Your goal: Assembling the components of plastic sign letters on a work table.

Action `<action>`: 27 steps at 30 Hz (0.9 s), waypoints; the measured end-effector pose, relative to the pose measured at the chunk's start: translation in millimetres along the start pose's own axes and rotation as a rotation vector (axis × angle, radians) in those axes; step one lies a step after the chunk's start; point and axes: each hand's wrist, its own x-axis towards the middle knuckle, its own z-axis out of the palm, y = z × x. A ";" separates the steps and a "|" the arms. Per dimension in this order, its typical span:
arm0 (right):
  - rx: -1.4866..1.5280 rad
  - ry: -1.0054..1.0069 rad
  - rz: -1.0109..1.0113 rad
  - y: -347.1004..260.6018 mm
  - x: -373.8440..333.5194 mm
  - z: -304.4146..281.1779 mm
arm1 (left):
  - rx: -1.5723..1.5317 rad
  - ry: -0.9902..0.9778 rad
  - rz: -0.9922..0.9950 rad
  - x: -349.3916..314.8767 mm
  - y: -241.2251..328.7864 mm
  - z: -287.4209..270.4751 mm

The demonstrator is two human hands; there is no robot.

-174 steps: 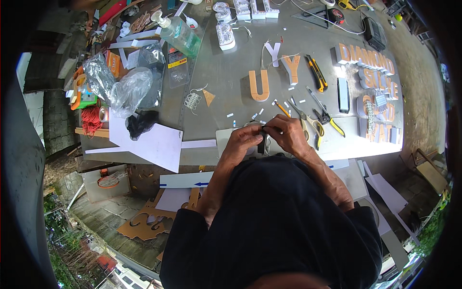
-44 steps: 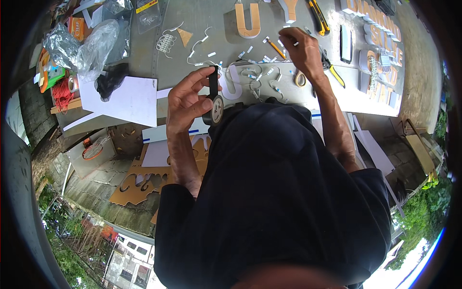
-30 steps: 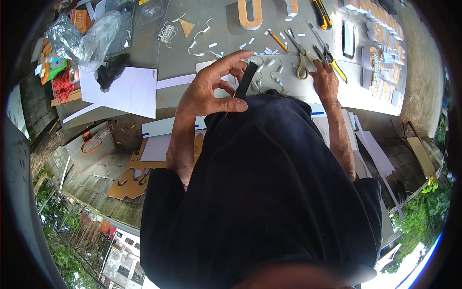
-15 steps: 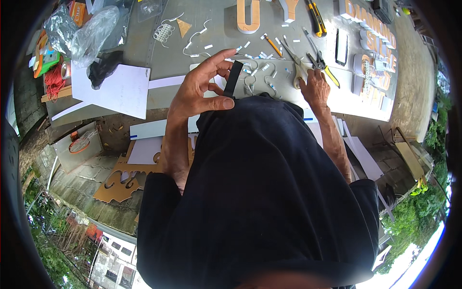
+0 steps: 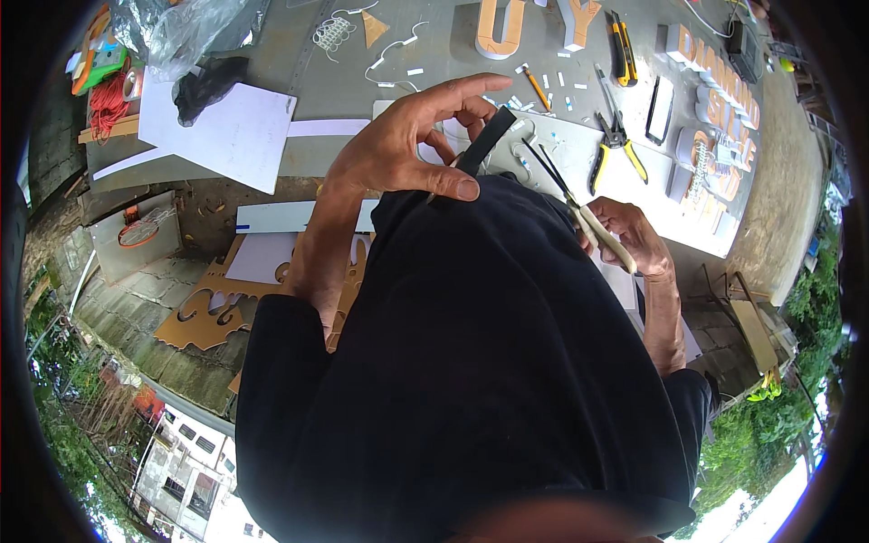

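Observation:
My left hand (image 5: 398, 140) is closed on a short black strip (image 5: 490, 138), pinched between thumb and fingers, its free end slanting up and right. My right hand (image 5: 641, 240) grips scissors (image 5: 605, 239) by their cream handles. The dark blades are spread and point up and left toward the strip, without touching it. Under the strip lies a tangle of thin white wire with small white modules (image 5: 522, 161), partly hidden by my left hand and dark shirt. Pliers (image 5: 614, 136) with yellow-and-black handles rest open beyond the scissors.
Farther off lie a yellow-black utility knife (image 5: 623, 50), a pencil (image 5: 537, 88) and a black rectangular frame (image 5: 660, 109). Orange-faced block letters (image 5: 501, 29) stand at the back and right. White sheets (image 5: 220, 131), clear plastic (image 5: 181, 36) and red cord (image 5: 109, 113) lie at left.
My right hand has picked the scissors up off the table and brought them nearer to me, blades toward the strip. My left hand still holds the strip, now more tilted. The view has shifted slightly.

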 end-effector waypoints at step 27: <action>0.210 -0.021 -0.028 6.1 23.4 18.7 | -0.121 -0.043 -0.053 11.2 -5.3 14.8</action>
